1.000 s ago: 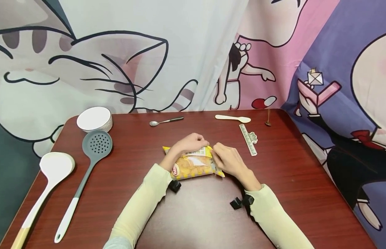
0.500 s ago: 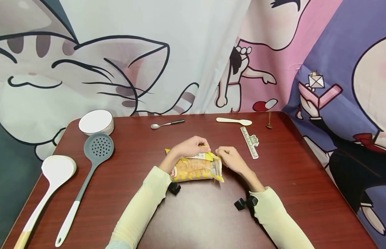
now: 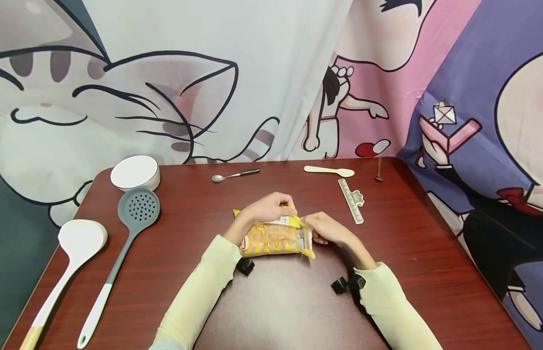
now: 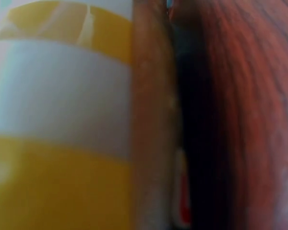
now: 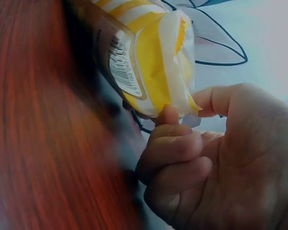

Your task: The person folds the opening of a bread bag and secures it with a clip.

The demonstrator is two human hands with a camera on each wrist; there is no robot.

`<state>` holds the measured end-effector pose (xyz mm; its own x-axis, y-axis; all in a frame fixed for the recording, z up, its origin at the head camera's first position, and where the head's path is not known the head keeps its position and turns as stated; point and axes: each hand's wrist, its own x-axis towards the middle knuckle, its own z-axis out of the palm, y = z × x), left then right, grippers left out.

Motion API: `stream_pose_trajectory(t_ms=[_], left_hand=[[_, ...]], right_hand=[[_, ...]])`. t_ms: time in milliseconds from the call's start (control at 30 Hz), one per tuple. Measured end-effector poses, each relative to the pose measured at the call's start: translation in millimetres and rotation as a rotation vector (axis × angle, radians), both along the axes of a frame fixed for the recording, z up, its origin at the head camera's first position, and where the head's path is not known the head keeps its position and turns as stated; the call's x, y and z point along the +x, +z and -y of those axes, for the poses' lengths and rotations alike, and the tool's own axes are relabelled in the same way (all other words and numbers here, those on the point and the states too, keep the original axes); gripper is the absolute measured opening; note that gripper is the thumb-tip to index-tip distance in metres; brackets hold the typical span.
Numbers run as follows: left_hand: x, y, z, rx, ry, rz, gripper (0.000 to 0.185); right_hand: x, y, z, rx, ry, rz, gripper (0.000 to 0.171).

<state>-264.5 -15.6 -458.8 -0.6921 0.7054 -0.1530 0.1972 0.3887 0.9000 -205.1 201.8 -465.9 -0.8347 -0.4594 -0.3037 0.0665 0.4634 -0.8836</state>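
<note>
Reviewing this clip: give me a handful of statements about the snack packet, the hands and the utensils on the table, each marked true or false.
1. Both hands hold the yellow snack packet. True: left hand, right hand.
2. The right hand pinches the packet's end seam. True.
3. The white bowl stands at the table's right edge. False: it is at the far left.
4. The grey slotted spoon lies inside the bowl. False: it lies on the table.
5. The metal spoon lies beyond the hands. True.
</note>
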Motion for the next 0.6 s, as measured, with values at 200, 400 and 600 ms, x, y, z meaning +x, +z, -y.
stream_pose_trajectory(t_ms=[200,400,600], left_hand=[[0.1,-2.8,-4.2,-0.006,0.01,-0.014,0.016],[3.6,-5.1,-5.9,0.0,-0.01,-0.017,0.019],[4.1,-1.7,-8.2,-0.022,-0.017,-0.049,0.02]], right_hand=[[-2.5,1.1,-2.2,0.181,0.053,-0.336,0.014],[5.1,11.0,4.6,0.392,0.081,-0.512,0.009],[5.6,13.8,9.0,0.443,0.069,-0.446,0.009]])
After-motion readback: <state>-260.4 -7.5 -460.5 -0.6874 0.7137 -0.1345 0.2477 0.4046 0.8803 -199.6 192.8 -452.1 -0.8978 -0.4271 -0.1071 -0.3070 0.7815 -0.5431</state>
